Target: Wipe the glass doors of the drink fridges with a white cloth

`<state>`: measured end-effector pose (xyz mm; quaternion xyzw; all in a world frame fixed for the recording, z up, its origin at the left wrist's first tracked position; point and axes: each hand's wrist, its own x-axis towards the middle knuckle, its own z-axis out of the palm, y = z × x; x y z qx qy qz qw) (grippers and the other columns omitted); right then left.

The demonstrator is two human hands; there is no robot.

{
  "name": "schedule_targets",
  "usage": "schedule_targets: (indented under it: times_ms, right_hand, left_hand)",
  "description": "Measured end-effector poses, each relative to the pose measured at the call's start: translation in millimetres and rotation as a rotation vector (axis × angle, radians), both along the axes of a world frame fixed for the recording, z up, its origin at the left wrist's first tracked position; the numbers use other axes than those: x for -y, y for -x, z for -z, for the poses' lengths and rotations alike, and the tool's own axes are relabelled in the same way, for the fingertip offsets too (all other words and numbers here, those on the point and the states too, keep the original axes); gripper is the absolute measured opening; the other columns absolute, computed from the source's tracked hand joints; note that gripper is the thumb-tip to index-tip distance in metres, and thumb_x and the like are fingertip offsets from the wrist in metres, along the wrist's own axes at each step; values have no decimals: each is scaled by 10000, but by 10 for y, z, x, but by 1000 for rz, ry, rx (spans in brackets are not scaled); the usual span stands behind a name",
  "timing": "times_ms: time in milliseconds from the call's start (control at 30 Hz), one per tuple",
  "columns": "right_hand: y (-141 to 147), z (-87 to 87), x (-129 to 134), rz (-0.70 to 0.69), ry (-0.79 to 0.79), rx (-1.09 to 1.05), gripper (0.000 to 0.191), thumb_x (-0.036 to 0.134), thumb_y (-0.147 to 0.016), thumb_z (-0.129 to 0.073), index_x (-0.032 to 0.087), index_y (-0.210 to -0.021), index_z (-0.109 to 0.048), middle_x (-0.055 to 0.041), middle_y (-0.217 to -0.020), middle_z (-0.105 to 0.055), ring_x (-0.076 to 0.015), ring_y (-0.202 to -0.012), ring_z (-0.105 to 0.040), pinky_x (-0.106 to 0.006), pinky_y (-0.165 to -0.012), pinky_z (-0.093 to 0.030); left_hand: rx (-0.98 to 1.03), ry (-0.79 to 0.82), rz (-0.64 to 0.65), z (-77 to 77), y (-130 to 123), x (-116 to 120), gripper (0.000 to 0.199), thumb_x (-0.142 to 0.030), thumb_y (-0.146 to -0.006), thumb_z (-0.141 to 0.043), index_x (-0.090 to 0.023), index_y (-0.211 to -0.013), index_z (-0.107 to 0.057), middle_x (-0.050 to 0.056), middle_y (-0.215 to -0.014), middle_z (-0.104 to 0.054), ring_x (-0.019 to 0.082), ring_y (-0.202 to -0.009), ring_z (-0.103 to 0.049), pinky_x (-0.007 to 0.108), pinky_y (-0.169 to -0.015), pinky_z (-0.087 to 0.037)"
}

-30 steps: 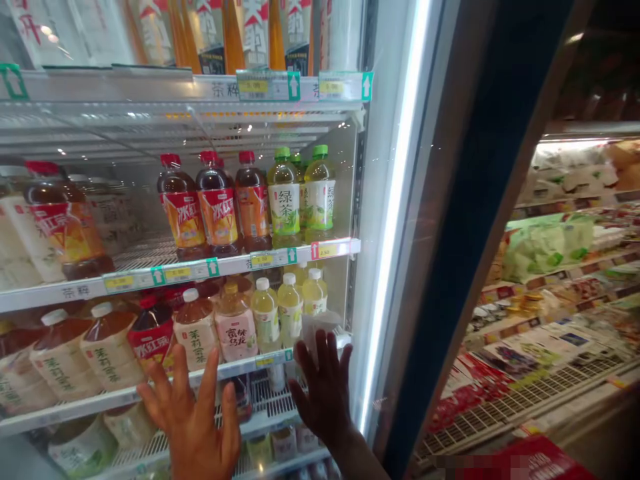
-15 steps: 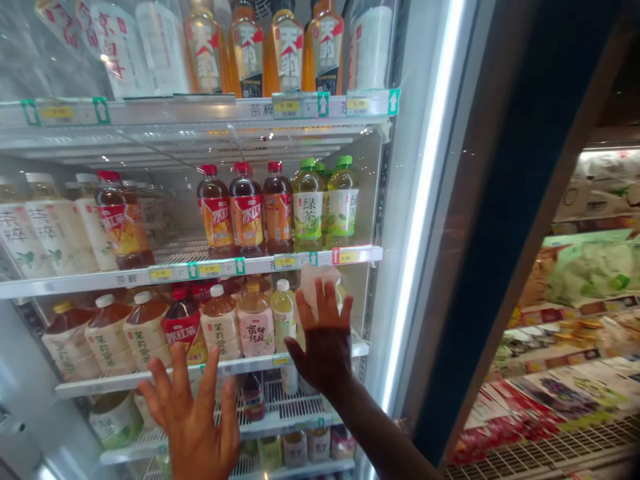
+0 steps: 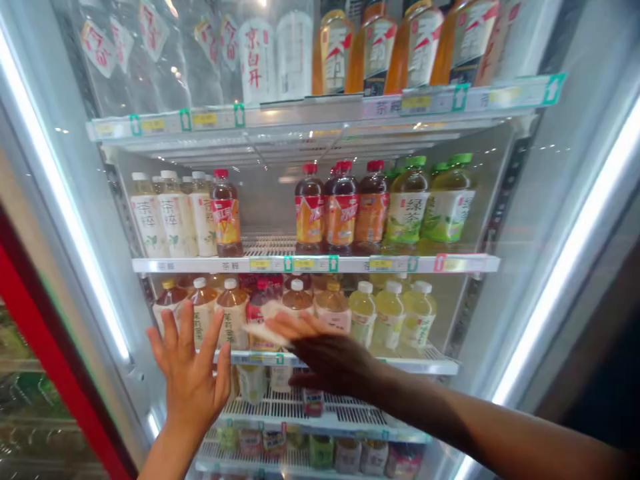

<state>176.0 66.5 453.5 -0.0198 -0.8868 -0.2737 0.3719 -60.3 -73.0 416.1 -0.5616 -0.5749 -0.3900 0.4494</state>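
Observation:
My right hand reaches in from the right with its fingers stretched out. Under its fingertips a thin white cloth, perhaps a paper wipe, is pressed flat on the glass door of a drinks cooler. To its left, my left hand is raised upright, fingers spread and holding nothing; it appears to rest on the glass, though contact is hard to make out. Behind the hands, white-capped tea bottles and pale yellow bottles line a shelf. The right hand hides part of that row.
Red-capped bottles and green-capped bottles stand on the middle shelf. Amber bottles fill part of the top shelf. Bright light strips run down both sides, and a red frame edges the left.
The view has swung left, bringing the cooler's left side into sight. My right hand and the cloth have moved left across the glass, and that hand has tilted sideways. My left hand stays spread.

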Motion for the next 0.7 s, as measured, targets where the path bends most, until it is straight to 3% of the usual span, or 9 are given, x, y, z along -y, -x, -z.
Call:
schedule_targets:
  times_ms: [100,267,400,600,700]
  right_hand:
    - [363,-284,43,-110,-49,112,657,591,-1035,-477,249,-1589,-391,20,-1616,-485,-145,-1505,-427,-322,-1221,-428]
    - [959,-1149,159,-50,-76,58,818,694,-964,-535,193,-1590,-372,-36,-1707,-309,-261,-1605,-213,-547,-1316,-248]
    - [1489,-1437,298,-110,-133,314,716,658,-973,-524,223,-1537,-460,15,-1673,-379,-192,-1577,-293,-453,-1306,-305]
    - [1954,-2088,404,-219,-218,-31,760,756,-995,-299,195,-1427,-574,-3,-1620,-470,-251,-1547,-355,-582,-1253,-327]
    - [1942,-2274,410,-189,-272,86,759,747,-1010,-272,198,-1442,-571,-15,-1627,-465,-230,-1551,-355,-525,-1273,-336]
  left_hand:
    - [-56,25,-28,-135,396,108,848,-157,-927,-612,-372,-1638,-201,17,-1767,-19,321,-1631,33,605,-1309,35]
    - [-80,14,-24,-501,1025,213,807,-190,-964,-567,-349,-1646,-168,26,-1767,-33,311,-1632,8,586,-1314,13]
    - [-137,-5,13,-807,1357,251,787,-200,-978,-543,-339,-1648,-153,13,-1769,0,294,-1632,25,565,-1319,10]
    - [-183,-88,37,-1127,1635,253,774,-192,-977,-531,-314,-1650,-168,23,-1770,-19,295,-1633,7,542,-1327,0]
    - [-196,-137,59,-1268,1699,214,769,-201,-981,-513,-313,-1652,-155,24,-1769,-24,295,-1633,1,552,-1326,-7]
